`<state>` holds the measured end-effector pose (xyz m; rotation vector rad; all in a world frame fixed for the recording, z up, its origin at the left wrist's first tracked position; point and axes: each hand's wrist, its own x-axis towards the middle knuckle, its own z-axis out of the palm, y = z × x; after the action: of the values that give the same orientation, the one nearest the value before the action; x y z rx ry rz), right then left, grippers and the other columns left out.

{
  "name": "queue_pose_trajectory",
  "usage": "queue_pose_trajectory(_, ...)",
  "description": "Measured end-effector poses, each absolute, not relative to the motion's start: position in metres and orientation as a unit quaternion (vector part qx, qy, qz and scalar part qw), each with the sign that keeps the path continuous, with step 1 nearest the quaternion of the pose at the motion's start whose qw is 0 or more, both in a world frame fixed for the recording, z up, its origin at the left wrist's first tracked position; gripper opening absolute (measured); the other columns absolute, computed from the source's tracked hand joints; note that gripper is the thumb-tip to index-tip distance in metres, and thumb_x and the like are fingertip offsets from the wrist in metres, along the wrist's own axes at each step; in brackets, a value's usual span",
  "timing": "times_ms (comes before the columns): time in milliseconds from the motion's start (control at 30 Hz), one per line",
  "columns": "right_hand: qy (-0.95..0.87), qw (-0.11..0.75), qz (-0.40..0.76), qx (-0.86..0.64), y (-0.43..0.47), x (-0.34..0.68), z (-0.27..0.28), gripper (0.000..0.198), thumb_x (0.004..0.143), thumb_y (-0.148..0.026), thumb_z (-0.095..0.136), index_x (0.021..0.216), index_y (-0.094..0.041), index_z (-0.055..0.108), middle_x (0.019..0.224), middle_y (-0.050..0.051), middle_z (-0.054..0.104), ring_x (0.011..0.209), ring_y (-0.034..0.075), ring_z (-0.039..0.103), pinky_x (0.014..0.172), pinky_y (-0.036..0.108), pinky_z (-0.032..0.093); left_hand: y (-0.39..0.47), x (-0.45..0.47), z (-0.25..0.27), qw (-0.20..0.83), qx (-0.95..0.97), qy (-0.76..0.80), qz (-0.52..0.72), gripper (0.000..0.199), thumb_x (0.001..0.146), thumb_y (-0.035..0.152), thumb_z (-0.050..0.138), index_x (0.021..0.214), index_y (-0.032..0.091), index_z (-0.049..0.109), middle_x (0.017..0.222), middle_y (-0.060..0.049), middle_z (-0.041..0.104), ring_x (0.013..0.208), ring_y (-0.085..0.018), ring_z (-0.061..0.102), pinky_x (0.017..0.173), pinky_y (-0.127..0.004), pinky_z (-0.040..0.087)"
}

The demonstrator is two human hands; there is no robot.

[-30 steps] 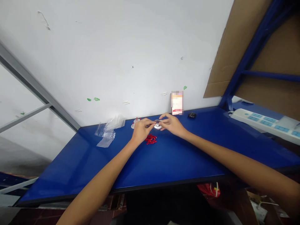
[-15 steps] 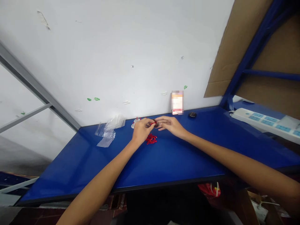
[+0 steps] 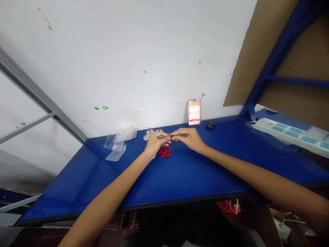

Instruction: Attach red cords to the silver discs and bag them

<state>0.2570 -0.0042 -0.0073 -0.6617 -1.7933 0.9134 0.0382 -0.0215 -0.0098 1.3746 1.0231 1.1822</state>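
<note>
Between my two hands is a small round disc (image 3: 170, 136), seen nearly edge-on, with a bit of red at its side. My left hand (image 3: 155, 144) is closed in a pinch on the disc from the left. From the right, the closed fingertips of my right hand (image 3: 191, 138) meet the disc and its red bit; fingers partly hide both. Just below lies a small heap of red cord loops (image 3: 165, 152). Behind my left hand are several pale round discs (image 3: 149, 132) with red loops on them.
Clear plastic bags (image 3: 119, 142) lie on the blue table (image 3: 185, 178) to the left. A blurred-out upright card (image 3: 194, 112) leans on the white wall. Right of it sits a small black object (image 3: 210, 125). A white power strip (image 3: 290, 132) lies at the far right.
The disc has turned from showing dark with red cord to nearly edge-on. My left hand has shifted slightly left and down, uncovering more pale discs behind it. My right fingers are drawn closer together.
</note>
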Motion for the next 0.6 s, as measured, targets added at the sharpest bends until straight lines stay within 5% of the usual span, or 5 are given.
queue_pose_trajectory(167,-0.780,0.474,0.324,-0.250,-0.014,0.256,0.007,0.024,0.096,-0.049,0.075,0.095,-0.027,0.085,0.098,0.005,0.081,0.085,0.022,0.075,0.080,0.037,0.063,-0.022,0.030,-0.006,0.603,0.561,0.382,0.419,0.056,0.071,0.049,0.096,0.103,0.019,0.061,0.085,-0.004,0.075,0.062,-0.015,0.074,0.053,-0.021,0.057)
queue_pose_trajectory(333,-0.837,0.440,0.230,-0.231,-0.013,0.263,0.018,0.017,0.101,-0.037,0.066,0.103,-0.027,0.080,0.103,0.005,0.079,0.089,0.022,0.073,0.085,0.037,0.060,-0.022,0.024,0.005,0.600,0.602,0.352,0.392,0.044,0.083,0.050,0.086,0.106,0.020,0.063,0.094,-0.005,0.074,0.079,-0.019,0.077,0.066,-0.028,0.063)
queue_pose_trajectory(467,-0.861,0.413,0.120,-0.271,-0.009,0.271,0.019,0.009,0.097,-0.028,0.067,0.101,-0.026,0.075,0.108,0.005,0.076,0.089,0.021,0.070,0.084,0.035,0.057,-0.018,0.020,0.015,0.473,0.675,0.369,0.430,0.032,0.097,0.048,0.068,0.111,0.020,0.072,0.112,-0.010,0.075,0.102,-0.023,0.074,0.085,-0.035,0.062)
queue_pose_trajectory(600,-0.879,0.383,0.076,-0.272,-0.009,0.271,0.016,0.007,0.097,-0.026,0.067,0.099,-0.025,0.074,0.107,0.005,0.072,0.089,0.020,0.069,0.081,0.033,0.054,-0.022,0.027,0.017,0.298,0.756,0.399,0.424,0.027,0.096,0.046,0.071,0.106,0.022,0.077,0.107,-0.008,0.076,0.099,-0.023,0.071,0.090,-0.035,0.058)
